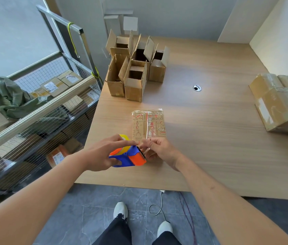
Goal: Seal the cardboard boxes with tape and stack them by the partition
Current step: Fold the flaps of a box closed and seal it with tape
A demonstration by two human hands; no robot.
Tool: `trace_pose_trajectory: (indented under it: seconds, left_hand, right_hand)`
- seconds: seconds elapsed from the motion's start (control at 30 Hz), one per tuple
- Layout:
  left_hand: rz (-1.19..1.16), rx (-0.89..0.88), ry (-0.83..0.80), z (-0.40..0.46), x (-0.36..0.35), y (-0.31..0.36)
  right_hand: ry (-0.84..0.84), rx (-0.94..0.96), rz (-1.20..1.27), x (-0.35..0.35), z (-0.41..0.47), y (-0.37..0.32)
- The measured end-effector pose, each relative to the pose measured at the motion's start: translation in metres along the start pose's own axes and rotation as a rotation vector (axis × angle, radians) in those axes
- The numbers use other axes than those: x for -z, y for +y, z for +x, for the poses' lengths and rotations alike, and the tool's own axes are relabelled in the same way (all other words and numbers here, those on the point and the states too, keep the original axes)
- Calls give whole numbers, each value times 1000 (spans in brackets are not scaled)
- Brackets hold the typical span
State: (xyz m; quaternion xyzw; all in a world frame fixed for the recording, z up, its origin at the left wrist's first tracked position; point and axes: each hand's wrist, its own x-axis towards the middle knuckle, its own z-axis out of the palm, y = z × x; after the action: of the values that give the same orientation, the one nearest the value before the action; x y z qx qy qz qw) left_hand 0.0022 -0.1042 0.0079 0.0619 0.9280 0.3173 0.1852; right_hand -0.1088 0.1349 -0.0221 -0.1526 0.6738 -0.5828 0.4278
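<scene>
Near surface (210, 138) front edge: left hand (102, 154) grips blue-orange plastic tape dispenser (128, 157); right hand (159, 149) pinches clear tape strip (147, 128) over flat printed cardboard box (157, 124).

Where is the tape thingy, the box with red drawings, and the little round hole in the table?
tape dispenser (128, 157): head view, on its blue body.
printed box (148, 123): head view, on its taped top face.
cable hole (196, 88): head view, on its dark middle.

A wooden desk (210, 121) has a small round metal hole (197, 88) in its top. To the left stands a wire cart (39, 110) with a green cloth (7, 94) lying on it and labelled parcels (55, 85) inside. Below the desk edge, a white cable (159, 207) curls on the grey tiled floor (90, 209) near two white shoes (120, 209).
</scene>
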Motion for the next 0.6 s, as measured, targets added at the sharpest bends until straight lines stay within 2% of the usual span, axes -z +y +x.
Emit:
trace_pose_trajectory:
  seconds: [0.1, 0.33, 0.53, 0.6]
  left_hand:
    - [26, -16, -15, -1, -4, 2]
    - [9, -48, 22, 1, -17, 2]
    - [-55, -2, -25, -7, -33, -7]
    - [-62, 35, -19, -13, -27, -19]
  right_hand:
    - [37, 58, -26, 0, -3, 7]
    - [308, 147, -32, -2, -4, 26]
    - [444, 14, -35, 2, -16, 47]
    - [546, -36, -3, 18, -23, 51]
